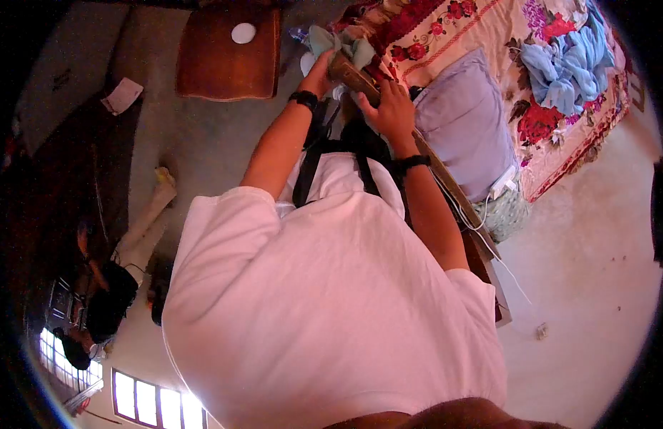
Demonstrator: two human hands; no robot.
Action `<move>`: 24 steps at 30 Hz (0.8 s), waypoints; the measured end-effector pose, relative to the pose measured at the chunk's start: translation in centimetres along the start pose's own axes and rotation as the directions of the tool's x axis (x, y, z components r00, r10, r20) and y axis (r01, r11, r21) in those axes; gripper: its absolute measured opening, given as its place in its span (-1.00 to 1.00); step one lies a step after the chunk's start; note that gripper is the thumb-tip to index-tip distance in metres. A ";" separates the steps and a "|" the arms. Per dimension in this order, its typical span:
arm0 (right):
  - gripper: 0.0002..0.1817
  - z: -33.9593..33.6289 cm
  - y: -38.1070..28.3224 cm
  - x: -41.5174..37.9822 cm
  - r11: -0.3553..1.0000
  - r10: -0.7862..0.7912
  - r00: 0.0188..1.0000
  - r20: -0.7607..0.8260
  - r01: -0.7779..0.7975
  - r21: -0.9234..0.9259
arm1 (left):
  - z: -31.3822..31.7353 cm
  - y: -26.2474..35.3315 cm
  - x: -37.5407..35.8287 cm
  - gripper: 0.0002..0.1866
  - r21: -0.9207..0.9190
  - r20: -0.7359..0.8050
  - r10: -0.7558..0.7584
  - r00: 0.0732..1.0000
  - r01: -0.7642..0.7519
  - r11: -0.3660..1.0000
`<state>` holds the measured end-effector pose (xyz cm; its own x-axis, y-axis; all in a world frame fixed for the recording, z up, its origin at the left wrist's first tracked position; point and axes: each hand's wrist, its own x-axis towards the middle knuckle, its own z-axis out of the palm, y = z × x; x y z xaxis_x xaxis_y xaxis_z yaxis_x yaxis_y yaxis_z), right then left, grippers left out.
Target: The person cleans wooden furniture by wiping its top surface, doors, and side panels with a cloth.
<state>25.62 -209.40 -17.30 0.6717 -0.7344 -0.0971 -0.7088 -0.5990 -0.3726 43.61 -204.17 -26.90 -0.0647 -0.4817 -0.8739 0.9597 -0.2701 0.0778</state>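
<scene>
My left hand [318, 76] is at the top centre, its fingers closed around a grey-green cloth [357, 51]. The cloth is bunched against the end of a wooden rail [351, 76] along the bed's edge. My right hand [390, 113] lies on the same rail, just nearer to me, thumb apart from the fingers, with nothing visible in it. Black bands circle both wrists. A mauve pillow [464, 121] lies on the bed beside my right hand. The undersides of both hands are hidden.
A floral bedspread [517, 136] covers the bed, with a crumpled blue cloth [571, 64] on it. A white power strip [502, 183] and cables hang by the bed's edge. A brown wooden board [228, 61] holds a white round object [243, 33]. Another person [113, 300] is at left.
</scene>
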 end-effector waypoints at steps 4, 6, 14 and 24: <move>-0.41 0.1 0.0 0.0 0.999 0.009 1.000 -0.025 -0.008 0.032 | 1.4 -0.5 -5.3 -0.53 0.318 0.207 0.284 0.936 -0.339 0.885; -0.43 0.3 0.4 -0.2 0.996 0.040 0.999 0.012 -0.041 0.083 | 1.5 -0.4 -6.9 -0.57 0.494 0.347 0.404 0.846 -0.531 0.688; -0.54 0.8 2.1 -0.3 0.928 0.160 0.970 0.185 -0.211 0.306 | -1.4 3.1 -1.9 -0.64 0.605 0.464 0.059 0.884 -0.364 0.708; -0.49 -2.9 4.3 2.3 0.740 0.150 0.959 0.241 -0.270 0.616 | 4.5 5.1 -13.0 -0.50 0.785 0.516 -0.164 0.841 -0.388 0.483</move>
<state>23.53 -214.58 -16.44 0.5898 -0.7173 -0.3710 -0.5731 -0.0480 -0.8181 48.15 -203.01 -12.98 -0.3528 -0.7912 -0.4995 0.2739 -0.5978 0.7534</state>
